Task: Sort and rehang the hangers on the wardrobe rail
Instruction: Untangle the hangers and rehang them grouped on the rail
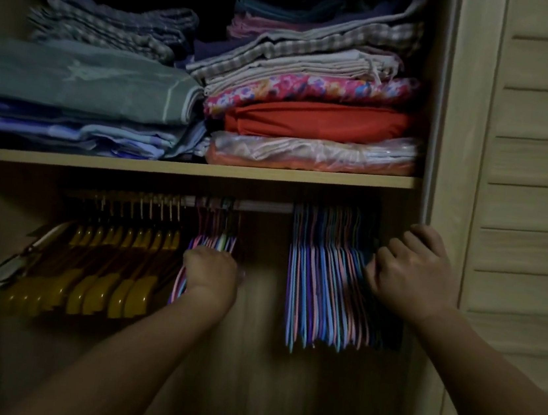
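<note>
Head view looks up into a dim wooden wardrobe, where the metal wardrobe rail (265, 207) under the pale wooden shelf (184, 168) already carries three groups: a row of chunky yellow-and-brown wooden hangers (102, 272) at the left, a small bunch of thin pink and blue hangers (214, 234) in the middle, and a thick pack of thin blue, purple and pink hangers (322, 282) at the right. From where I stand the sorting seems well on, since like hangs with like; what looks left is closing the bare gap of rail between the two thin bunches. The left hand (211, 273) is curled round the lower part of the small bunch, fingers wrapped about its wires. The right hand (411, 270) sits at the right edge of the thick pack, its bent fingers pressed into the outermost hangers, just beside the slatted wardrobe door (538, 205). Folded linens (312, 108) are stacked on the shelf above.
</note>
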The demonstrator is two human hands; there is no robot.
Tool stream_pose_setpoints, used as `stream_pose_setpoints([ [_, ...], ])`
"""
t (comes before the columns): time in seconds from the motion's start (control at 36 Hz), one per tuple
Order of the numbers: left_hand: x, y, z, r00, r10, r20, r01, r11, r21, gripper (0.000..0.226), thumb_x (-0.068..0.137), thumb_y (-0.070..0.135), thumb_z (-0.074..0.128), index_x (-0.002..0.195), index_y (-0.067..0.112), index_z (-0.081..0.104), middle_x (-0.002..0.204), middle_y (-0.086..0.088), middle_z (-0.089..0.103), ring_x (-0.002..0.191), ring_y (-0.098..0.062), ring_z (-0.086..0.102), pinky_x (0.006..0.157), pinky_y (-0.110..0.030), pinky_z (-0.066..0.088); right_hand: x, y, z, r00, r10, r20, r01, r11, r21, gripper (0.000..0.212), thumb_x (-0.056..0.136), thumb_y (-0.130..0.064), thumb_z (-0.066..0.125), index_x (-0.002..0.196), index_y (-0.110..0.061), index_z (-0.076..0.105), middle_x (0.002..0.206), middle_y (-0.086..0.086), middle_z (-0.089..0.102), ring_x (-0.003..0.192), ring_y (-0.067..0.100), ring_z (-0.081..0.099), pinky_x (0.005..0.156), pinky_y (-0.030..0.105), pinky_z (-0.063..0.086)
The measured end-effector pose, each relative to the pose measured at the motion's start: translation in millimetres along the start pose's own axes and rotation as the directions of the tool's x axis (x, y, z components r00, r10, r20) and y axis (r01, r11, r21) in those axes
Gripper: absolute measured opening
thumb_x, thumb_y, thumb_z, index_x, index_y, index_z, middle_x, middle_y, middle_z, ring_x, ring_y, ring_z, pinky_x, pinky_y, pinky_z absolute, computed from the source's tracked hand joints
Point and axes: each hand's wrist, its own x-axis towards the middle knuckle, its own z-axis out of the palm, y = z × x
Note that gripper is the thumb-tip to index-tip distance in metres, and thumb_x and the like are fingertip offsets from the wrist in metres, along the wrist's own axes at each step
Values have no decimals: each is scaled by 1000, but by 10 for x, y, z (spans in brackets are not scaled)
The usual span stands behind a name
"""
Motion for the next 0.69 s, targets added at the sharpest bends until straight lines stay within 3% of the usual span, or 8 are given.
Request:
stream_pose_setpoints([
  [0.11, 41, 0, 36, 998, 9, 60, -11, 999, 30, 29, 97, 15, 45, 115, 21, 67, 114, 1, 68, 105, -25, 62, 83, -34, 42, -10, 3, 21, 1000, 3, -23, -3, 1000, 3, 53, 97, -34, 33, 72, -8, 71, 72, 12, 68, 74, 29, 59, 105, 46, 36],
  [0.22, 30, 36, -16, 997, 65, 31, -65, 998, -13, 28, 95, 15, 45, 109, 20, 69, 107, 0, 70, 97, -25, 66, 76, -34, 41, -21, 13, 61, 999, -6, -37, 6, 1000, 8, 50, 98, -33, 36, 72, -8, 71, 73, 12, 68, 75, 28, 59, 105, 46, 35],
  [0.31, 67, 59, -86, 998, 68, 14, -67, 995, -79, 21, 93, 21, 50, 103, 18, 68, 101, -2, 70, 91, -25, 67, 77, -34, 47, -28, 11, 87, 998, -2, -65, 3, 1000, 15, 49, 98, -33, 37, 72, -8, 69, 72, 12, 67, 74, 28, 57, 105, 46, 34],
  [0.39, 200, 76, -164, 998, 58, -27, -61, 981, -183, 17, 90, 23, 52, 94, 19, 69, 95, 0, 70, 86, -23, 68, 66, -30, 43, -30, 6, 113, 996, 5, -84, -3, 1000, 23, 48, 98, -32, 37, 71, -8, 69, 72, 12, 67, 74, 27, 57, 105, 45, 34],
  [0.5, 392, 95, -272, 999, 40, -34, -48, 956, -289, 19, 92, 24, 49, 91, 20, 67, 93, -3, 69, 84, -26, 68, 64, -31, 44, -35, 1, 125, 996, 4, -91, -2, 1000, 22, 48, 98, -32, 37, 70, -9, 69, 71, 11, 66, 73, 27, 56, 106, 45, 34],
  [0.58, 479, 124, -308, 999, 29, 14, -21, 906, -422, 20, 91, 24, 50, 100, 16, 66, 107, -8, 68, 98, -30, 67, 70, -34, 44, -24, 7, 131, 996, 4, -87, -2, 1000, 20, 47, 98, -32, 38, 70, -9, 69, 72, 12, 66, 74, 27, 56, 107, 45, 33],
  [0.69, 425, 175, -307, 991, 41, 125, 40, 813, -581, 30, 94, 26, 52, 114, 8, 65, 124, -18, 64, 114, -38, 60, 89, -37, 49, -8, -2, 111, 989, 21, -147, -16, 999, 36, 43, 95, -27, 43, 67, -8, 69, 68, 12, 65, 72, 28, 56, 104, 44, 37],
])
